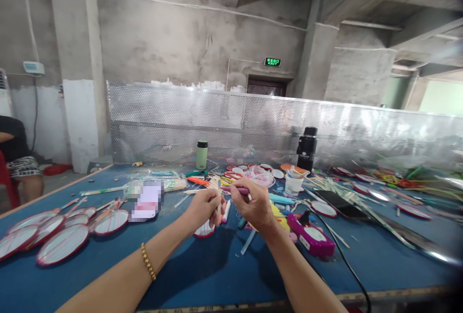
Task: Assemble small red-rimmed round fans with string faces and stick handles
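Note:
My left hand (205,209) is closed around a thin pale stick (219,185) that stands up from the fingers. Just under this hand shows part of a round, red-rimmed white fan (203,231); whether the stick belongs to it I cannot tell. My right hand (253,202) grips a purple pen (239,190), its tip pointing left towards the stick. Beneath and between the hands lie a white-and-purple marker (226,211) and a translucent glue stick (249,242). Right of my right wrist sits a purple device (311,238) with a black cable.
Several red-rimmed round fans (63,245) lie at the left, near a phone (146,200). Behind stand a green bottle (202,155), a white cup (293,184) and a black thermos (307,150). A perforated metal screen (173,120) backs the blue table (119,255). A person (18,154) sits far left.

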`<act>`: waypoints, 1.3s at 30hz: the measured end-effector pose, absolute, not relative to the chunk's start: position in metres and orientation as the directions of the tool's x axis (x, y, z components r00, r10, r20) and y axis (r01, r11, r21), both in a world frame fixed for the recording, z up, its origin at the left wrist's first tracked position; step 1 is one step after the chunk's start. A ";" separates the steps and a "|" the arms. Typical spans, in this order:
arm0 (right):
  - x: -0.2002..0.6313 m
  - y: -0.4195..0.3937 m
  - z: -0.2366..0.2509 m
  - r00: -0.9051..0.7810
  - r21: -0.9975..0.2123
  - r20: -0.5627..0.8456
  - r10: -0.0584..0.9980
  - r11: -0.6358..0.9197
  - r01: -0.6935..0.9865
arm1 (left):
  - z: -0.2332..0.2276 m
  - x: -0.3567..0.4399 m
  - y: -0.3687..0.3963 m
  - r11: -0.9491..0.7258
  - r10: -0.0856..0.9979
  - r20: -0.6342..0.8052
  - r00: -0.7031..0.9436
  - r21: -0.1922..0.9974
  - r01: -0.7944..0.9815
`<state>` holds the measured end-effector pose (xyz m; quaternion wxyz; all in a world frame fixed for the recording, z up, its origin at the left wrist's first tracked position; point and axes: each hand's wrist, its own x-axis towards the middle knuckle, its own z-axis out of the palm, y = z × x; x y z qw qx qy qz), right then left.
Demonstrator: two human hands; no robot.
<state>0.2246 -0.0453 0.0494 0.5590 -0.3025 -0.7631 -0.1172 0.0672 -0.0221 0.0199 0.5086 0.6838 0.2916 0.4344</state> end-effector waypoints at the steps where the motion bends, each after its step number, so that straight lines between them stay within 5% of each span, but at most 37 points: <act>1: 0.225 -0.045 0.049 -0.186 -0.162 0.925 0.330 0.788 0.594 | 0.020 0.067 -0.022 -0.313 0.839 0.297 0.456 0.949 -0.043; 39: 0.225 -0.046 0.050 -0.192 -0.158 0.923 0.335 0.781 0.604 | 0.018 0.067 -0.021 -0.317 0.840 0.299 0.453 0.948 -0.039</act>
